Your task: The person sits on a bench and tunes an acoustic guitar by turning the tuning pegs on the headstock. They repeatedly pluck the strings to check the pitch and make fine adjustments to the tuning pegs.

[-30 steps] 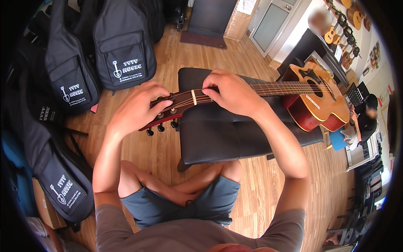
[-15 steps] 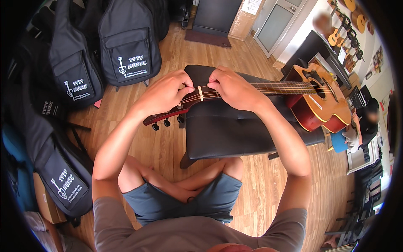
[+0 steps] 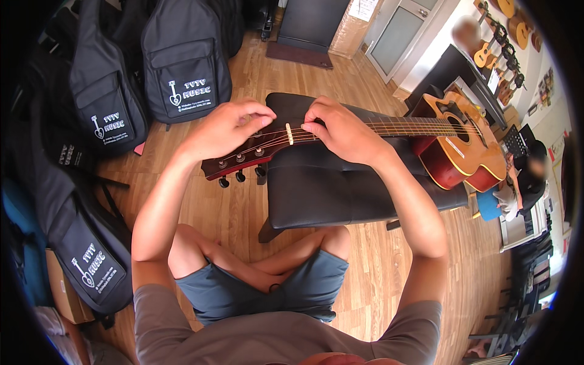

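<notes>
1. The acoustic guitar (image 3: pixel 389 137) is lying flat across the black padded bench (image 3: pixel 328 182), its headstock (image 3: pixel 240 159) overhanging the bench's left end.
2. The left hand (image 3: pixel 225 128) is resting on the headstock, fingers curled and pinching at the strings.
3. The right hand (image 3: pixel 340 131) is pinching just right of the white nut (image 3: pixel 289 134).
4. Keeping the neck steady on the bench looks wise.
5. Grey gig bags (image 3: pixel 182 61) are leaning beyond the headstock.

Dark grey guitar gig bags (image 3: pixel 182 61) are leaning in a row along the left (each bearing a white printed emblem); a dark doormat (image 3: pixel 298 55) is lying on the wooden floor (image 3: pixel 243 213) before a frosted glass door (image 3: pixel 398 36); several small guitars (image 3: pixel 486 52) are hanging on the far wall.
</notes>
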The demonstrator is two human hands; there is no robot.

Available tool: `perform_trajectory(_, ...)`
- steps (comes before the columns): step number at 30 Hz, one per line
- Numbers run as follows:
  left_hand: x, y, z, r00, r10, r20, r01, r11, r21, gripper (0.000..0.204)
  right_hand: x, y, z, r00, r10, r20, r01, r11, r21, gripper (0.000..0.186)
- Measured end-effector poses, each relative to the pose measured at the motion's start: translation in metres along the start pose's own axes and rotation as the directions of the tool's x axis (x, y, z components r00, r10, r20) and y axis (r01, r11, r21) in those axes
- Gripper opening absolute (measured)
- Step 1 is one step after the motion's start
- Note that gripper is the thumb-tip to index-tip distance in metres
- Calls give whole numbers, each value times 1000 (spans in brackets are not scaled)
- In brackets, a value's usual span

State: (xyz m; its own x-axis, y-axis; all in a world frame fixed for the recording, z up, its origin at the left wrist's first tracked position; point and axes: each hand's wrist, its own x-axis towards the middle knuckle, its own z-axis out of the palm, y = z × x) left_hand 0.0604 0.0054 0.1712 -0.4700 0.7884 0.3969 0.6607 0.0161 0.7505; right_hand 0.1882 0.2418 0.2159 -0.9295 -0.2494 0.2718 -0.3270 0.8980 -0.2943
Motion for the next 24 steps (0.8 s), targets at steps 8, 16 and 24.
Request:
perform_trajectory(8,-25,-26,-33,983,-139,-120,134,990,-54,26,3,-6,-3,998,32,48,-29,998,-50,15)
perform_trajectory(16,-50,-57,-30,985,-172,10,172,979,-110,18,5,-2,-3,997,33,65,-34,999,8,15)
perform_trajectory(24,-57,-62,-28,999,29,-30,-29,1000,-3,9,6,14,3,998,-70,4,70,997,33,15)
